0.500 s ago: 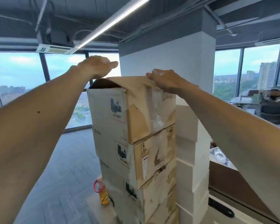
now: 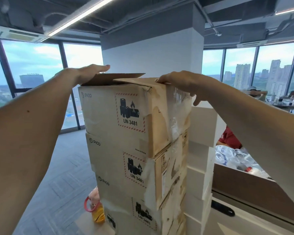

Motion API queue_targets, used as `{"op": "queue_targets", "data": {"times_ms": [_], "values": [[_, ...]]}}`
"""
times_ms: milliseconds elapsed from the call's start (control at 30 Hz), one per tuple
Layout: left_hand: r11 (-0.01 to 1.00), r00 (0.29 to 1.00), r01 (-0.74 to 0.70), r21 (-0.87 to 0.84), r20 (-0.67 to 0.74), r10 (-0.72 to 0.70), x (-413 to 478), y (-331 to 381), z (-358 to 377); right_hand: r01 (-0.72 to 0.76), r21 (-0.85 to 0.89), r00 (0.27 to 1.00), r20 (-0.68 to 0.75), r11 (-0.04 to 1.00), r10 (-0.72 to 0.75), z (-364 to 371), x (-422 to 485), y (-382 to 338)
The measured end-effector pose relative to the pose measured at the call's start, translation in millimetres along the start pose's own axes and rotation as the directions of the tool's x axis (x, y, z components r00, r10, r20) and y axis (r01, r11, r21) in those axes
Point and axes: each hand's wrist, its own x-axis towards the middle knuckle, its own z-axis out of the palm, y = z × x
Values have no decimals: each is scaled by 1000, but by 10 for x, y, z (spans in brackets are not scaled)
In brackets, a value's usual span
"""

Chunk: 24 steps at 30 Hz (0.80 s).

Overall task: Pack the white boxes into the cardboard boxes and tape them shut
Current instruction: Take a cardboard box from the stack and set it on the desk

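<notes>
At the far left, beyond a window [image 2: 32, 65], the floor carries a yellow bottle [image 2: 96, 212] with a red handle, just beside the foot of the cardboard stack. The left hand [image 2: 90, 72] lies palm down on the left flap [image 2: 109, 78] of the top cardboard box [image 2: 112, 116], fingers straight and held together, gripping nothing. This flap is slightly raised and shows a darker brown surface. The right flap [image 2: 139, 82] overlaps it, and no tape is visible across the seam. The top cardboard box is pale tan, printed "PICO" at the upper left of its front face. It carries a label with a red-hatched border, a black battery-and-flame symbol and "UN 3481". Its upper right corner is torn. Its right face shows wrinkled clear tape and brown patches where the outer layer has peeled. It sits on top of a stack of cardboard boxes [image 2: 119, 167] with the same markings, in front of a white pillar [image 2: 151, 53]. The right hand [image 2: 182, 82] rests on the right top edge of the top cardboard box, fingers laid fairly straight over the flap and thumb pointing down beside the right face. Whether the thumb touches the box cannot be determined. Just to the right stands a stack of white boxes [image 2: 200, 150], close against the cardboard stack. Further right, a brown bin [image 2: 244, 184] holds clear plastic bottles.
</notes>
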Motion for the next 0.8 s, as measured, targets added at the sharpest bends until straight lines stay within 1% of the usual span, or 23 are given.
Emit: {"op": "queue_targets", "data": {"times_ms": [33, 100, 167, 267, 367, 500, 600, 733, 800], "values": [[1000, 1000, -9, 15, 0, 9, 81, -26, 5, -27, 26, 1000, 3, 999, 27, 10, -15, -24], [993, 999, -32, 111, -4, 33, 7, -42, 37, -63, 67, 998, 3, 996, 63, 38, -17, -51], [993, 1000, -18, 114, 19, 16, 3, -106, 50, -83, 102, 997, 5, 991, 83, 59, -39, -63], [997, 999, 2, 75, 34, -5, 2, -164, 40, -88, 150, 996, 18, 985, 86, 66, -49, -59], [1000, 1000, -7, 19, -12, 8, -5, -164, 32, -86, 230, 996, 40, 969, 79, 84, -53, -74], [1000, 998, -19, -22, -65, 17, -248, -102, 20, -92, 269, 996, 29, 959, 87, 94, -129, -95], [997, 993, -75, 13, -92, 76, -481, -42, -78, -75, 298, 997, 4, 952, 78, 63, -252, -109], [974, 970, -161, 160, -158, 186, -900, 179, -229, -35, 323, 998, -46, 946, 53, -59, -539, -111], [967, 959, -186, 174, -184, 217, -1124, 311, -268, -12, 331, 997, -73, 943, 39, -177, -731, -66]]}}
